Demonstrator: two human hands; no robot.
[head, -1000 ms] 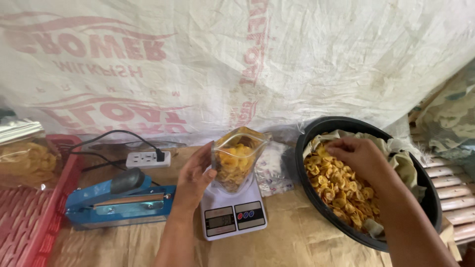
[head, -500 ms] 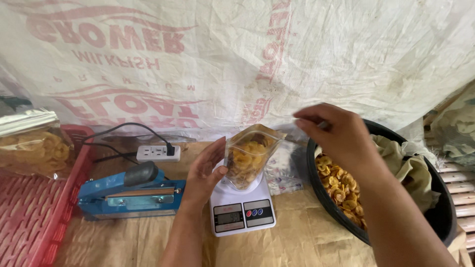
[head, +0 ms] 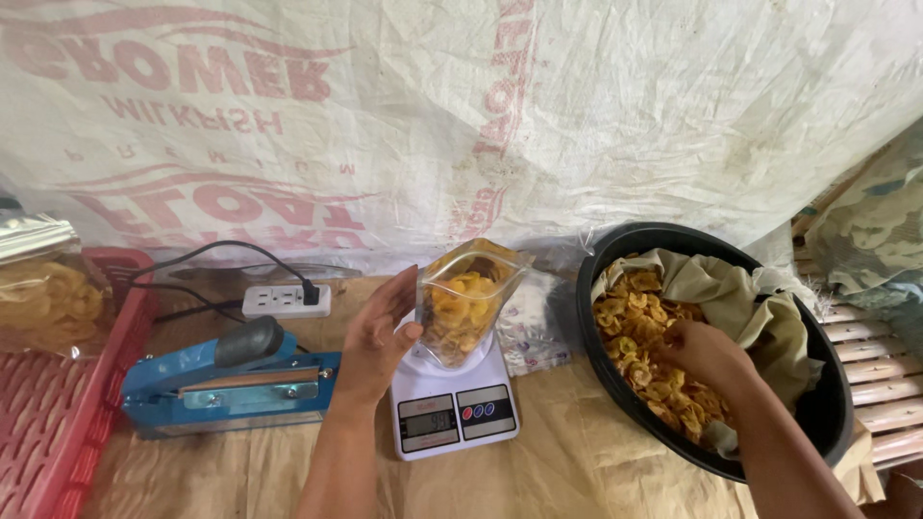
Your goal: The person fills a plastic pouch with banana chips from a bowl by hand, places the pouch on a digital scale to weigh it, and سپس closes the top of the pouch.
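A clear plastic pouch [head: 466,298] partly filled with yellow banana chips stands upright on a small white kitchen scale [head: 452,408]. My left hand [head: 380,332] steadies the pouch from its left side, fingers spread against it. My right hand [head: 702,351] reaches down into the heap of banana chips [head: 639,327] inside a large black basin [head: 601,264] lined with an olive cloth [head: 740,298]; its fingers are curled among the chips and partly hidden.
A blue heat sealer [head: 221,380] with a black handle lies left of the scale, plugged into a white power strip [head: 284,301]. A red crate [head: 58,423] and a filled chip bag [head: 43,293] sit far left. A white woven tarp [head: 481,106] hangs behind.
My right hand rose from the basin to the pouch's open top half a second ago, then dropped back into the chips. The left hand stayed on the pouch.
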